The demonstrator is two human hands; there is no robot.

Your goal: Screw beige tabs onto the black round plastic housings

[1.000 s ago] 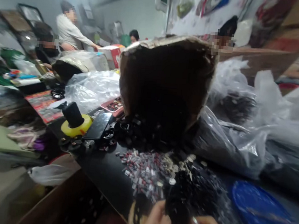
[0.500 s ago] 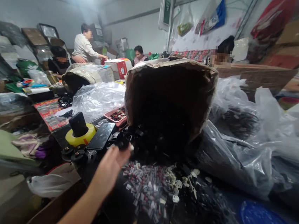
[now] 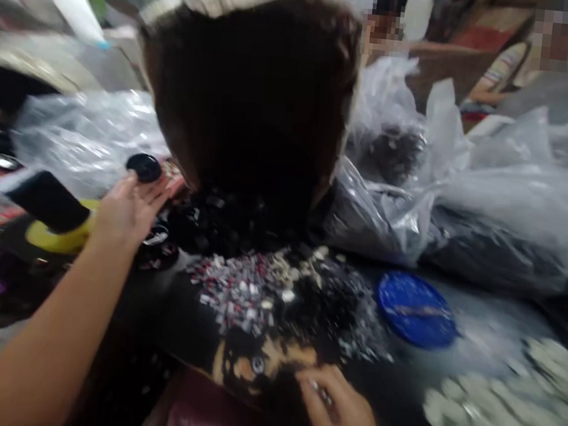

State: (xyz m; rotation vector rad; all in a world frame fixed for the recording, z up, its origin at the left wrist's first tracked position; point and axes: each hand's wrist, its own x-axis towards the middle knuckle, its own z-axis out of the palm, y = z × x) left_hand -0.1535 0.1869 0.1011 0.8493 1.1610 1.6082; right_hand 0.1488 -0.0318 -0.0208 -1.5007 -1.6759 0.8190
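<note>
My left hand (image 3: 128,210) reaches out to the left with its fingers spread. A round black cap (image 3: 144,167) sits just past its fingertips; the blur hides whether they touch. My right hand (image 3: 342,413) is low, near the table's front edge, pinching a small shiny metal piece (image 3: 319,392). Between the hands lies a heap of small red, white and grey parts (image 3: 241,289). Behind it, black parts (image 3: 227,224) spill from a cardboard box (image 3: 255,90) tipped on its side.
A blue round lid (image 3: 415,309) lies right of the heap, with pale pieces (image 3: 497,401) scattered at the lower right. Clear plastic bags (image 3: 467,190) of dark parts crowd the right and back. A yellow roll (image 3: 55,236) under a black object (image 3: 47,200) stands left. Other people sit beyond.
The view has swung down and to the right, blurring everything. My left arm has stretched further out, its fingers now spread by the black cap. My right hand is back in view at the bottom.
</note>
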